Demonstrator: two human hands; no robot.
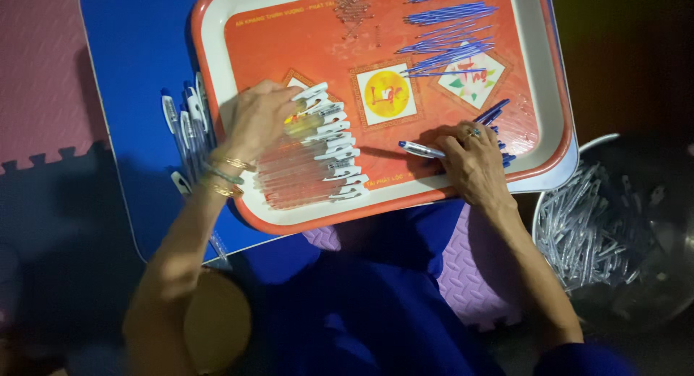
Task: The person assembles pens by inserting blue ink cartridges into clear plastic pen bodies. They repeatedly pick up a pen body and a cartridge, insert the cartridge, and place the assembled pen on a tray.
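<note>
Head view: left hand (256, 123) spread flat over clear barrels (307, 170), right hand's (470, 155) grip pinching a blue-tipped pen (421, 150).

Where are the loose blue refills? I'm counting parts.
In the head view, the refills lie at the tray's far right, beyond the right hand.

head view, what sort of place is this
Probably a home floor set up for piecework pen assembly: foam mats under a low blue table, a tray of pen parts, and a basin full of clear barrels.
</note>
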